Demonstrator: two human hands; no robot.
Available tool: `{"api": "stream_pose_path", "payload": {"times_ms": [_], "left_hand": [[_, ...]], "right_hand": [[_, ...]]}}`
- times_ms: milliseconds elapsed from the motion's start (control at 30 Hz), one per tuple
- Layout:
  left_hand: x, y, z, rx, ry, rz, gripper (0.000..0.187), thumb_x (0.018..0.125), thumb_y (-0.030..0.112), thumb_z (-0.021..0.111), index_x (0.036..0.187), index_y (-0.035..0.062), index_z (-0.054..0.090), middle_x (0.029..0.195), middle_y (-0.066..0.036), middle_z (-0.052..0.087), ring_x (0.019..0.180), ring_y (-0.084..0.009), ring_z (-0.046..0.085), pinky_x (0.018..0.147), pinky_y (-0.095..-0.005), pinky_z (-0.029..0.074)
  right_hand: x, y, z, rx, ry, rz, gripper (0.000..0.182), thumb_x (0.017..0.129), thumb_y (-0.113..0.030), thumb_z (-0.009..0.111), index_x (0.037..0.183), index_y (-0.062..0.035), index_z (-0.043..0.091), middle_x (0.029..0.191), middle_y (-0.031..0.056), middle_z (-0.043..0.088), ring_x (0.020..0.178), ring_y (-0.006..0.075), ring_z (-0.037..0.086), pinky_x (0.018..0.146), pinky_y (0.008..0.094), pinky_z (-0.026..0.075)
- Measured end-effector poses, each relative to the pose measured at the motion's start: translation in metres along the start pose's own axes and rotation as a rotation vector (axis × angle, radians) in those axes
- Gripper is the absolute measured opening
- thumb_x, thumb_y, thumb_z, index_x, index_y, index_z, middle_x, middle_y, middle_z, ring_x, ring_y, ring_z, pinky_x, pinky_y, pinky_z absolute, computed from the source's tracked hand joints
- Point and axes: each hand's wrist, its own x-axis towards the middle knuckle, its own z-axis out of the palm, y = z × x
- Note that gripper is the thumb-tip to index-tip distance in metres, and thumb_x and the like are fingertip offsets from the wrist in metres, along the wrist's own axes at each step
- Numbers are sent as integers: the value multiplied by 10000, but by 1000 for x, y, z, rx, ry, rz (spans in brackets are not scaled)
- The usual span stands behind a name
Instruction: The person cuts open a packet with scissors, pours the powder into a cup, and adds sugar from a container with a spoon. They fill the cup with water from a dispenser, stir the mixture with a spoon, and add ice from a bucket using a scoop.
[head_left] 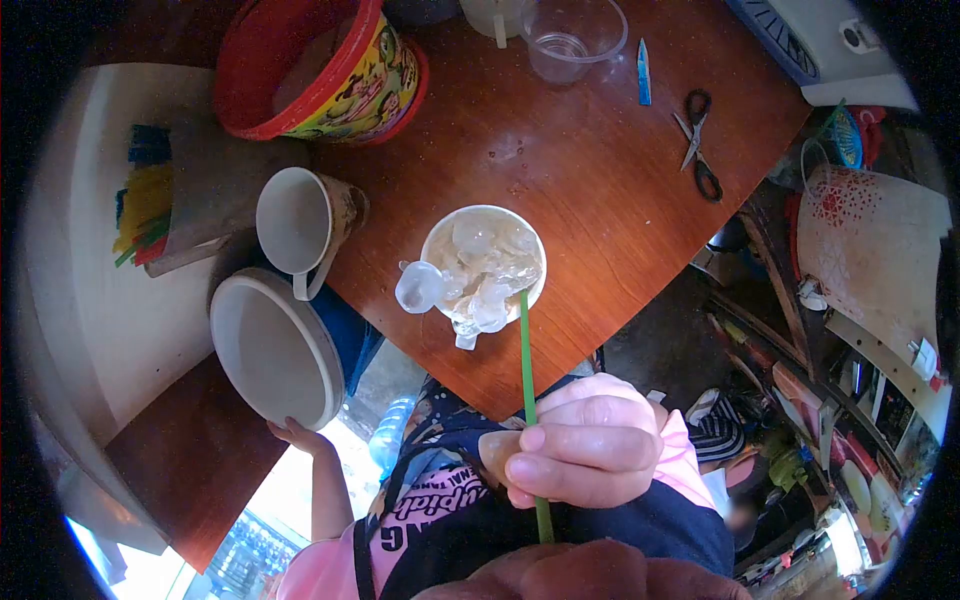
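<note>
My right hand (pixel 585 440) pinches a green drinking straw (pixel 529 360) between thumb and fingers, in front of my chest. The straw's far end meets the near rim of a white cup (pixel 543 272); its other end runs down toward the bottom edge of the view. Ice pieces (pixel 475 240) heap up in the cup, and one hollow ice piece (pixel 419 288) juts over its left rim. At the lower left, my left hand (pixel 297 436) rests its outstretched fingers against the edge of a round white lid (pixel 275 345) on a blue container (pixel 345 325).
A white mug (pixel 292 220) and a red bucket (pixel 245 95) stand left of the cup. Beyond it are a clear plastic tub (pixel 560 62), a blue blade-shaped piece (pixel 644 72) and scissors (pixel 697 145). Colored straws (pixel 148 205) fill a holder at left. Cluttered shelves stand at right.
</note>
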Motion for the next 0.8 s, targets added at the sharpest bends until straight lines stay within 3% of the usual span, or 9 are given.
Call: {"api": "stream_pose_path", "payload": {"times_ms": [300, 800], "left_hand": [[0, -1, 1, -51, 17, -59, 615, 868, 217, 477, 1394, -1, 244, 1346, -279, 338, 1200, -391, 422, 1001, -456, 372], [1, -7, -1, -20, 6, 27, 688, 859, 395, 481, 1379, -4, 272, 1314, -290, 382, 1156, -398, 470, 943, -453, 427]], "right_hand": [[-1, 2, -2, 23, -21, -19, 253, 697, -72, 745, 887, 72, 661, 857, 140, 604, 592, 140, 566, 508, 241, 485], [2, 5, 0, 38, -47, -21, 262, 676, -53, 743, 882, 84, 657, 861, 155, 604, 587, 145, 569, 507, 242, 484]]}}
